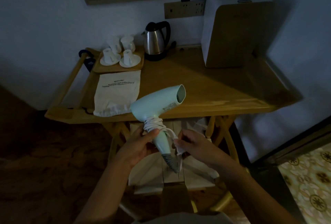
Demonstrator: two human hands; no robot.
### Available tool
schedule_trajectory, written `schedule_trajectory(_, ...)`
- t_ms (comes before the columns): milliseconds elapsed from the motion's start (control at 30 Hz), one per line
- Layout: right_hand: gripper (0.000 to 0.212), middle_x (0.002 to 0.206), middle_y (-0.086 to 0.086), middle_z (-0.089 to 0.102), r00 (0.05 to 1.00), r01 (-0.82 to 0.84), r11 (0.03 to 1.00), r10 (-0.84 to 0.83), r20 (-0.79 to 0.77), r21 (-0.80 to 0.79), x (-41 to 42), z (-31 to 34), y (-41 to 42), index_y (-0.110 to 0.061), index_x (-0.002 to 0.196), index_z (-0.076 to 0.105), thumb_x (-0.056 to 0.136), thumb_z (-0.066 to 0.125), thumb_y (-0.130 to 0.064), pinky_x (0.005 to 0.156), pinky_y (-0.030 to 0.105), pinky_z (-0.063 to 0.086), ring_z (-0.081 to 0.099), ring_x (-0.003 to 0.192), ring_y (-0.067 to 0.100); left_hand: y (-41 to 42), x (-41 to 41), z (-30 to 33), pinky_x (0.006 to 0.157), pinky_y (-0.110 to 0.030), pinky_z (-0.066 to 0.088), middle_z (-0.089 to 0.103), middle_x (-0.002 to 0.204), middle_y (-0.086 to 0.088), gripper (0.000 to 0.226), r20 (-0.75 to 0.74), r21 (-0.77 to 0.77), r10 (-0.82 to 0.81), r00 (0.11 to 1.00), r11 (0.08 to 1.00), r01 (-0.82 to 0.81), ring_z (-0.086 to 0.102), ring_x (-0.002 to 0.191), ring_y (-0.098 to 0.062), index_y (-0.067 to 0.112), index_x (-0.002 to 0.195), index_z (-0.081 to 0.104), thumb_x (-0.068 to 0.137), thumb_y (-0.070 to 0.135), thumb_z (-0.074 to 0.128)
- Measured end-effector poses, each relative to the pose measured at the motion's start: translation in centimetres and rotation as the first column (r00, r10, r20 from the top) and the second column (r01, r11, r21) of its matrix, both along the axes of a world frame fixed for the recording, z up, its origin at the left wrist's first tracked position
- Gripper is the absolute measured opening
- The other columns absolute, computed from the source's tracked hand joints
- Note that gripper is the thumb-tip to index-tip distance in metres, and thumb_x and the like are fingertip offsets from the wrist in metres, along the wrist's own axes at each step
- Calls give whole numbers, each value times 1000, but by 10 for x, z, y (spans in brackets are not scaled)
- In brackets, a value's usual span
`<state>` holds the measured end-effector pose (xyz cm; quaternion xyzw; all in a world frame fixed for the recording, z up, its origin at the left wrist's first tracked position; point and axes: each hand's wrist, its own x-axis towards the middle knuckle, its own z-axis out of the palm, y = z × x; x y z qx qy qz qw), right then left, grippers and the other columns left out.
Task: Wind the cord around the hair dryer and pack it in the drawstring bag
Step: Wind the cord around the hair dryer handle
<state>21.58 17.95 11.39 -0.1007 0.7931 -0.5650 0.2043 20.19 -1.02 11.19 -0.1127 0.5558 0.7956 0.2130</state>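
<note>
A pale green hair dryer [157, 103] is held up in front of the table edge, nozzle pointing up and right. Its white cord [153, 124] is coiled several times around the top of the handle. My left hand [138, 144] grips the handle just below the coils, thumb on the cord. My right hand [192, 144] holds the cord's loose end and white plug beside the handle. The cream drawstring bag [117, 94] lies flat on the wooden table [206, 87], its gathered mouth toward me, left of the dryer.
A steel kettle [157, 41] stands at the back of the table. A wooden tray with white cups [118, 55] sits behind the bag. A white and wood box [232, 32] stands at the back right. A chair [175, 184] is below my hands.
</note>
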Motion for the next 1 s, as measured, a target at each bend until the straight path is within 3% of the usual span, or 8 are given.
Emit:
schedule_trajectory(233,26,73,-9,39,860,306,937,-196,-471,168,21,-25,-20,-25,81,39,84,40,-51,56,16,32,39,65,2,9,-1,3,60,-31,59,67,99,-2,29,-37,5,5,999,1000,-5,71,81,-16,25,103,58,92,1,47)
schedule_trajectory(300,31,80,-6,48,944,234,972,-235,-233,-33,20,-23,-14,-22,89,43,79,58,-47,61,21,45,49,69,3,6,1,2,61,-32,59,71,96,0,31,-55,29,-6,998,1000,7,72,80,-15,25,105,58,91,0,48)
schedule_trajectory(400,58,105,6,67,936,86,897,76,344,-433,13,-17,3,-13,116,47,72,72,-40,76,32,56,65,97,22,5,4,2,64,-35,59,72,95,-1,34,-49,92,4,999,996,1,72,82,-17,23,108,59,79,8,57)
schedule_trajectory(533,39,116,17,64,821,219,686,256,511,-694,13,-18,15,-6,123,54,84,54,-4,79,32,57,64,101,27,5,2,2,62,-32,58,67,100,-7,39,-2,193,55,998,980,-54,72,80,-15,18,114,56,75,13,56)
schedule_trajectory(600,41,115,16,65,833,208,633,285,474,-746,17,-19,13,-5,123,55,85,45,7,83,32,57,64,101,26,3,1,2,61,-30,58,65,102,-8,42,11,233,91,996,968,-91,72,80,-15,15,119,53,77,14,55)
schedule_trajectory(733,38,110,2,69,966,141,776,30,258,-615,24,-11,-2,-18,112,63,79,58,1,79,28,55,64,103,20,-1,1,1,64,-29,58,70,101,-7,51,9,264,118,993,957,-116,72,84,-15,13,121,54,71,22,61)
schedule_trajectory(833,45,113,-2,69,983,180,768,-111,148,-615,24,-10,-11,-19,113,61,73,67,1,78,26,55,63,106,18,3,4,0,66,-28,58,64,105,-10,52,10,298,108,994,949,-106,71,86,-15,9,125,50,76,23,55)
schedule_trajectory(1000,51,113,9,68,976,213,775,-203,84,-595,24,-18,-15,-11,112,64,65,77,-27,81,30,55,63,104,26,0,1,1,65,-27,58,63,108,-11,50,24,264,132,991,955,-134,71,87,-15,10,123,51,75,23,54)
